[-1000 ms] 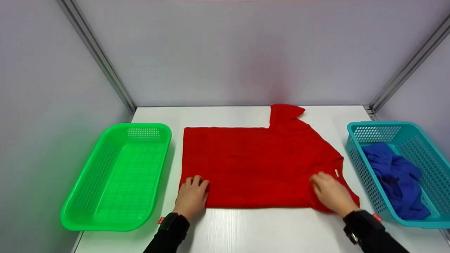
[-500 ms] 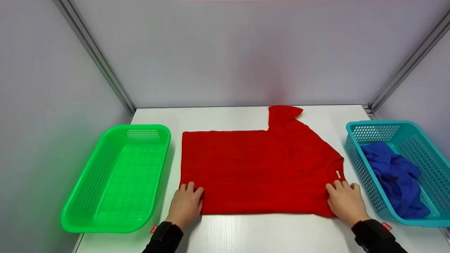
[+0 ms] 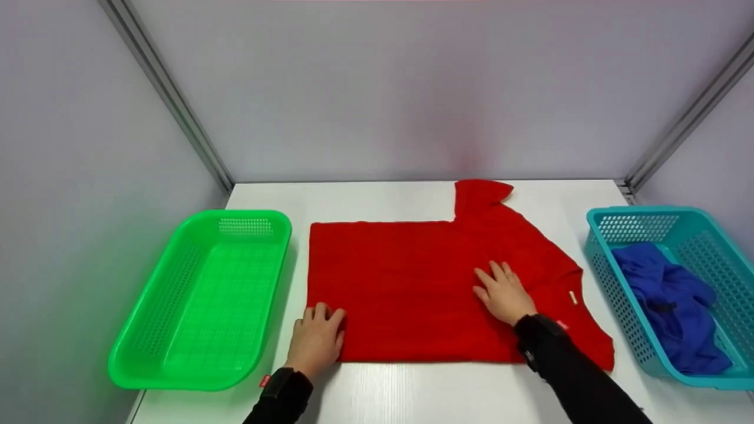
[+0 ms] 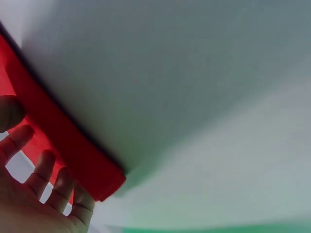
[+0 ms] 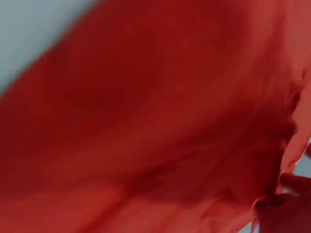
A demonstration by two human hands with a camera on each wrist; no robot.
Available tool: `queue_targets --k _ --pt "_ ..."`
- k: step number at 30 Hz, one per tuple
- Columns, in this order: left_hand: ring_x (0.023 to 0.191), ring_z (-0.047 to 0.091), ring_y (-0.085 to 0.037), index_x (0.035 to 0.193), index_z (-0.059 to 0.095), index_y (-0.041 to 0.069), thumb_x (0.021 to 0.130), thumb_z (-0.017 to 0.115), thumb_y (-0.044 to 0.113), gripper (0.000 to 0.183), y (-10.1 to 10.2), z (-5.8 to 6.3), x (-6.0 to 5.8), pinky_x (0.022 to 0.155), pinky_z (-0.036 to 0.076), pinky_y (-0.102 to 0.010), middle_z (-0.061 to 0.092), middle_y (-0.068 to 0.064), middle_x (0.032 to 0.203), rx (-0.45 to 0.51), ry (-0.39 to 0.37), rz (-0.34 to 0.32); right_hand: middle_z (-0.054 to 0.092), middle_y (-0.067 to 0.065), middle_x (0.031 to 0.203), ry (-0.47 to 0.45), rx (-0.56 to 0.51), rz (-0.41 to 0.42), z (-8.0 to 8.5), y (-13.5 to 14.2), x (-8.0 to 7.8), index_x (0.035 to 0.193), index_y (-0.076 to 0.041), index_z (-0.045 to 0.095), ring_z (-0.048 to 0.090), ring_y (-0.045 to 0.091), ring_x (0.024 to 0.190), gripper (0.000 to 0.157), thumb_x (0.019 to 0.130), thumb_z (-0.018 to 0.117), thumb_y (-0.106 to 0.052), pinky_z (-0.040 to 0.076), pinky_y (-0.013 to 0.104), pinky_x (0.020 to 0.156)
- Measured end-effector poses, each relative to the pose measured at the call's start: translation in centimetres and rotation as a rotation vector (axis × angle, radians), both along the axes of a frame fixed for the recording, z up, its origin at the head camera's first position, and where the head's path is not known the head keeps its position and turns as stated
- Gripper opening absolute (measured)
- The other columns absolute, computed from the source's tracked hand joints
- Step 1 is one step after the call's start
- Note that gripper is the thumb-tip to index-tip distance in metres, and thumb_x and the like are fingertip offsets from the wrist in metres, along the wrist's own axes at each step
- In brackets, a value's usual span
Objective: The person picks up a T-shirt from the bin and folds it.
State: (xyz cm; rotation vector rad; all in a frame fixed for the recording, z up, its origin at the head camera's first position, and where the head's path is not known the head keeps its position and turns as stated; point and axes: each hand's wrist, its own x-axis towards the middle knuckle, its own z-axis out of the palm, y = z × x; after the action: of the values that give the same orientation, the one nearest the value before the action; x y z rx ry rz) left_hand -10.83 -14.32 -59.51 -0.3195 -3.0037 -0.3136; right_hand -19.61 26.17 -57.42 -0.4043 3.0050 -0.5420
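A red shirt (image 3: 400,271) lies flat on the white table, a sleeve (image 3: 477,197) pointing to the back and a small white label (image 3: 573,297) near its right end. My left hand (image 3: 315,338) rests at the shirt's near left corner. In the left wrist view the slightly bent fingers (image 4: 43,170) touch the red cloth edge, with the thumb apart from them. My right hand (image 3: 503,294) lies with spread fingers on the right half of the shirt. Mostly red cloth (image 5: 146,121) fills the blurred right wrist view, fingertips just showing at its right edge.
A green basket (image 3: 277,282) stands on the left, with nothing seen in it. At the right, a teal basket (image 3: 612,300) holds a crumpled blue garment (image 3: 671,306). Pale walls (image 3: 377,88) close in the table at the back and sides.
My right hand has moved from the shirt's near right corner left and away, onto the body of the shirt. The shirt has shifted slightly towards me; my left hand stays at its corner.
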Motion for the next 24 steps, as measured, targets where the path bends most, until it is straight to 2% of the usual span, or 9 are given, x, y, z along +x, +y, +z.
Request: queue_targets --k 4,6,8,12,15,18,21,24 --pt "0.095 0.047 -0.032 0.118 0.06 0.019 0.093 0.073 0.022 0.029 0.2 0.1 0.0 0.075 0.043 -0.046 0.05 -0.011 0.104 0.011 0.008 0.0 0.033 0.031 0.158 -0.072 0.064 -0.085 -0.3 -0.5 -0.3 0.152 -0.001 0.045 0.017 0.06 0.147 0.056 0.107 0.052 -0.032 0.011 0.079 0.112" --pt "0.096 0.048 -0.032 0.118 0.061 0.019 0.093 0.074 0.022 0.029 0.2 0.1 0.0 0.075 0.043 -0.046 0.05 -0.011 0.105 0.011 0.005 0.007 0.033 0.027 0.16 -0.05 0.059 -0.1 -0.4 -0.8 -0.4 0.153 0.001 0.042 0.016 0.056 0.149 0.057 0.107 0.051 -0.031 0.007 0.081 0.11" --pt "0.097 0.047 -0.032 0.119 0.061 0.02 0.093 0.074 0.023 0.03 0.2 0.0 0.0 0.076 0.042 -0.046 0.05 -0.011 0.106 0.014 -0.005 0.016 0.031 0.021 0.163 -0.005 0.042 -0.078 -0.5 -1.0 -0.3 0.155 0.001 0.038 0.015 0.05 0.152 0.057 0.108 0.051 -0.029 0.004 0.081 0.11" --pt "0.099 0.048 -0.032 0.122 0.062 0.02 0.093 0.073 0.025 0.032 0.1 -0.2 0.0 0.077 0.043 -0.047 0.051 -0.011 0.108 0.015 -0.023 0.027 0.023 0.014 0.168 0.076 0.0 0.011 -0.5 -0.7 0.1 0.16 -0.01 0.032 0.012 0.05 0.153 0.062 0.106 0.056 -0.028 0.003 0.078 0.112" --pt "0.1 0.048 -0.032 0.124 0.063 0.02 0.093 0.073 0.025 0.033 0.1 -0.1 0.0 0.079 0.043 -0.048 0.051 -0.011 0.109 0.012 -0.028 0.026 0.02 0.016 0.169 0.06 -0.037 0.047 -0.6 0.4 0.7 0.162 -0.014 0.03 0.012 0.05 0.153 0.065 0.105 0.059 -0.027 0.006 0.075 0.115" --pt "0.097 0.049 -0.031 0.123 0.063 0.019 0.093 0.074 0.024 0.032 0.0 0.4 0.1 0.077 0.045 -0.046 0.051 -0.011 0.106 -0.007 -0.021 0.006 0.025 0.021 0.166 0.028 -0.052 0.045 -1.0 2.4 1.7 0.16 -0.009 0.032 0.017 0.05 0.151 0.062 0.106 0.057 -0.024 0.012 0.073 0.116" --pt "0.092 0.05 -0.031 0.117 0.064 0.017 0.092 0.073 0.019 0.027 -0.3 1.1 0.0 0.072 0.048 -0.043 0.051 -0.011 0.101 -0.023 -0.023 -0.026 0.037 0.026 0.159 0.035 -0.045 0.023 -1.4 4.8 2.5 0.155 -0.001 0.038 0.029 0.049 0.147 0.055 0.106 0.055 -0.017 0.02 0.07 0.116" --pt "0.082 0.053 -0.028 0.113 0.063 0.013 0.091 0.072 0.009 0.024 -0.6 1.5 -0.3 0.062 0.05 -0.039 0.053 -0.012 0.103 0.001 -0.022 -0.032 0.052 0.028 0.143 0.088 -0.039 -0.017 -1.5 6.4 2.9 0.151 0.004 0.043 0.046 0.048 0.134 0.049 0.105 0.053 -0.008 0.031 0.068 0.11"
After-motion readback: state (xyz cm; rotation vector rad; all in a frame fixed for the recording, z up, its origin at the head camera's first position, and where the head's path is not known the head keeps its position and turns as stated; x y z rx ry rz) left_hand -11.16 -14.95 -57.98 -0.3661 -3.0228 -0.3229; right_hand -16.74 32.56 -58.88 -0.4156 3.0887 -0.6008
